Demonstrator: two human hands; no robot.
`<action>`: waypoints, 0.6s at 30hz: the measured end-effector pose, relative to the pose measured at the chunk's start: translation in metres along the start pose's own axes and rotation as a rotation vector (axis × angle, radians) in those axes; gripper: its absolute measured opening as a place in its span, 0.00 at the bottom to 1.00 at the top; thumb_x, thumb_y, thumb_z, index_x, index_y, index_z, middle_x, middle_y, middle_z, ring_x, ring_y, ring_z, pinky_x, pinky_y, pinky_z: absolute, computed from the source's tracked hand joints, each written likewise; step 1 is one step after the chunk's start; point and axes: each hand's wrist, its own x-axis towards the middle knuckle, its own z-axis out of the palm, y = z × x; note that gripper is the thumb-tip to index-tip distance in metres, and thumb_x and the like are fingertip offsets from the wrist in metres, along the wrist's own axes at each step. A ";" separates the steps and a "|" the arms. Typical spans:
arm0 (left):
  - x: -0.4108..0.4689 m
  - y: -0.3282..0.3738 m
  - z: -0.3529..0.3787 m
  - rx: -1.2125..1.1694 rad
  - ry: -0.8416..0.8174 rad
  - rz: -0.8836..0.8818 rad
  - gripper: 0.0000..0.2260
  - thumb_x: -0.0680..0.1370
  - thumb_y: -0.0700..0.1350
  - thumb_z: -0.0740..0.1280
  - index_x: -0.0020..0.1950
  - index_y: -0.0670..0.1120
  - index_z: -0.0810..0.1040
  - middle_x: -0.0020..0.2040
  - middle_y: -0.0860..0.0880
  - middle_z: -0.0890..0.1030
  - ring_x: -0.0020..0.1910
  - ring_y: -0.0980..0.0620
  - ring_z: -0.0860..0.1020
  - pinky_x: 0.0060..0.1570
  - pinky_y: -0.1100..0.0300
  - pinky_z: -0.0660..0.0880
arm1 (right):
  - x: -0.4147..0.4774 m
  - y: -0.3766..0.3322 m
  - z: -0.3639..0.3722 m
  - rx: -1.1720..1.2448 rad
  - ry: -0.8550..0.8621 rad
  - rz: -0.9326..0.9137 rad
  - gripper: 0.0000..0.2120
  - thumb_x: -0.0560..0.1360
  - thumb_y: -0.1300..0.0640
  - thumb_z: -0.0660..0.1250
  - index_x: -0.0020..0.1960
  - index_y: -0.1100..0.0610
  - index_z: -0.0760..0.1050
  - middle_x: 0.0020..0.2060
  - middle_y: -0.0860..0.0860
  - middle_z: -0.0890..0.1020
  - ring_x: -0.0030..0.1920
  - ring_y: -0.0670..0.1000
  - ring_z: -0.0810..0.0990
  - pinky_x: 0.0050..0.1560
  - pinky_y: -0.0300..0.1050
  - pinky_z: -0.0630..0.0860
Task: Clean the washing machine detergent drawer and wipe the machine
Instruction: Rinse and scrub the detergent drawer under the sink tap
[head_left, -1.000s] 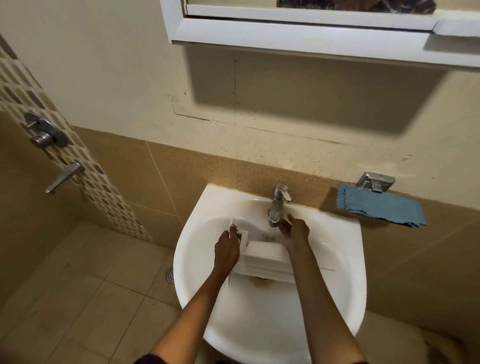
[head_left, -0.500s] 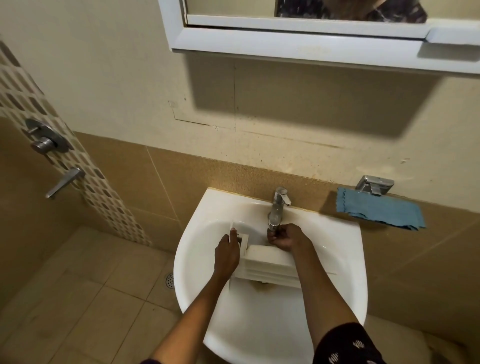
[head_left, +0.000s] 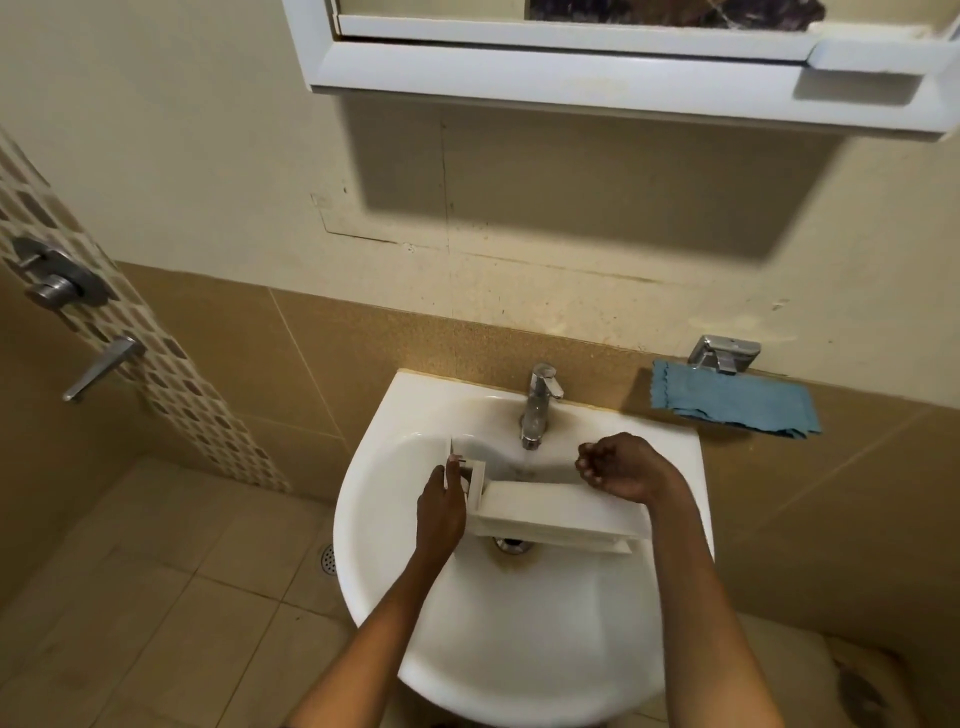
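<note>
Across sink (head_left: 519, 649) basin, over drain (head_left: 511, 544), just below tap (head_left: 537, 410): detergent drawer (head_left: 556, 512). Judged light, stiff plastic, slippery wet (best gripped at both ends). Held at left end by left hand (head_left: 441, 512), fingers curled round; right hand (head_left: 623, 467) fingers loosely curled, empty.

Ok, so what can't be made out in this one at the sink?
Detergent drawer compartments: head view, turned away from the camera.
Left hand fingertips: head view, behind the drawer's front panel.
Water under the tap: head view, too faint and blurred.
Mirror cabinet: cut off by the top edge.
Washing machine: out of frame.
</note>
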 end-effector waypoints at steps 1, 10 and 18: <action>-0.003 -0.005 0.002 -0.017 0.005 0.009 0.14 0.83 0.50 0.50 0.53 0.48 0.74 0.51 0.49 0.77 0.49 0.51 0.74 0.54 0.60 0.65 | -0.005 -0.001 -0.005 -0.172 0.042 0.019 0.14 0.76 0.68 0.50 0.36 0.63 0.70 0.24 0.56 0.76 0.31 0.53 0.73 0.32 0.41 0.68; -0.010 -0.017 0.005 -0.067 0.016 0.029 0.17 0.82 0.50 0.51 0.64 0.44 0.72 0.57 0.46 0.78 0.56 0.44 0.76 0.61 0.51 0.71 | -0.014 -0.014 -0.019 -1.001 0.286 0.171 0.21 0.80 0.64 0.48 0.35 0.66 0.73 0.33 0.61 0.76 0.33 0.59 0.76 0.56 0.55 0.75; -0.016 -0.013 0.002 -0.082 0.007 0.032 0.12 0.83 0.48 0.52 0.60 0.48 0.72 0.55 0.47 0.77 0.54 0.46 0.75 0.61 0.51 0.70 | -0.024 0.002 -0.020 -1.230 0.377 0.061 0.19 0.68 0.53 0.76 0.36 0.61 0.67 0.31 0.54 0.74 0.32 0.52 0.75 0.41 0.44 0.75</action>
